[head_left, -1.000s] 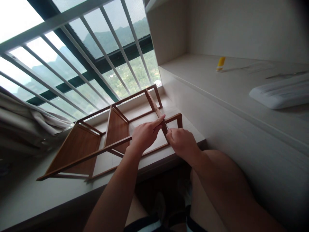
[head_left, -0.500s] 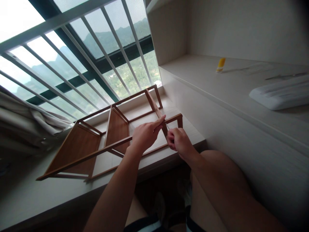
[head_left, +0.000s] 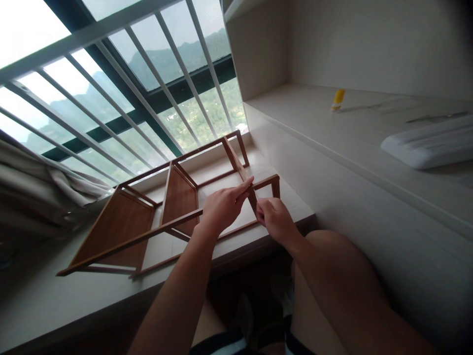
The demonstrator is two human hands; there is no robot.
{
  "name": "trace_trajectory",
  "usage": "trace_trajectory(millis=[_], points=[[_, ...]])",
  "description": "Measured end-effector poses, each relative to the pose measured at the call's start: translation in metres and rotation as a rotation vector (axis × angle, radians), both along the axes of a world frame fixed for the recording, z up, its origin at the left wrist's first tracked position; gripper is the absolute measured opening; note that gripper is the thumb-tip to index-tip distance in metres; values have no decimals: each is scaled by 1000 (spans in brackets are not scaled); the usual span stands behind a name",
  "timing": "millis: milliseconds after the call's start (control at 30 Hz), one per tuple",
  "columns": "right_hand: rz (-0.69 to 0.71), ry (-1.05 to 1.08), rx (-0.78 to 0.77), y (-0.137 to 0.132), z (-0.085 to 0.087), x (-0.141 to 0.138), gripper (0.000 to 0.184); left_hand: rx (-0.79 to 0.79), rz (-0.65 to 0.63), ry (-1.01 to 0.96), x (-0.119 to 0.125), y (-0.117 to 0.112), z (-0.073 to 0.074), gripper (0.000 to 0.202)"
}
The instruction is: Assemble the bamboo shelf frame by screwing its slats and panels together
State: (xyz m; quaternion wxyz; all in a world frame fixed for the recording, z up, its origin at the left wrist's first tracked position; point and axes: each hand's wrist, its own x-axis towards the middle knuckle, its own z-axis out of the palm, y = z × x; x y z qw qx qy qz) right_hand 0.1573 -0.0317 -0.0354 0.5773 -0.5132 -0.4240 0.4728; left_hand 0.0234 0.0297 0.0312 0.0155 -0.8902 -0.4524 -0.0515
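Observation:
A brown wooden shelf rack (head_left: 180,197) lies on its side on the pale window ledge. My left hand (head_left: 223,207) is wrapped over its near long rail, the index finger stretched toward the joint with the end board (head_left: 236,159). Close by on the right, my right hand (head_left: 275,217) is closed in a fist against the outer side of that board. A thin, light-coloured metal tool (head_left: 256,195) shows between the fist and the joint; the fingers hide most of it.
White window bars (head_left: 155,47) rise behind the rack, with a curtain (head_left: 48,182) at left. A pale cabinet (head_left: 332,162) stands at right, bearing a yellow-capped tube (head_left: 337,99) and a white package (head_left: 428,143). My knee (head_left: 336,251) is below the ledge.
My right fist has turned slightly and dropped a little at the joint. My left hand and the rack stay where they were.

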Motion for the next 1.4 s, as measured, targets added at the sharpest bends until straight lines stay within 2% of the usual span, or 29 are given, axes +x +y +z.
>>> trace_trajectory(millis=[133,267,333,400,533,700,767,833,933,1000,1167,1267,1400], points=[[-36,-350,-2,-1,3,5,38,4,2,4,0,1,-1,47],[-63,-939,-43,-3,18,9,37,8,-6,-1,0,2,-2,48],[-48,-1086,-60,-4,23,11,35,5,-12,1,0,2,-2,49],[-43,-1108,-51,-4,24,12,36,1,-14,4,0,2,-2,50],[-60,-898,7,-1,15,13,37,-1,-7,3,0,2,-2,48],[57,-171,-40,4,3,7,33,2,-12,0,-1,2,-2,48],[96,40,-83,4,1,4,31,1,-11,-3,-1,2,-2,48],[91,65,-75,3,0,2,31,-4,1,0,0,1,-1,48],[20,-134,12,2,1,4,32,-12,10,7,1,0,0,48],[-4,-184,35,1,2,4,32,-14,8,5,1,0,0,48],[82,218,-90,1,4,0,28,-16,5,0,1,-1,1,48],[51,214,-65,0,4,-1,29,-17,11,5,1,-1,2,48],[130,295,-62,0,4,-1,29,-5,0,-6,1,-1,2,48]])
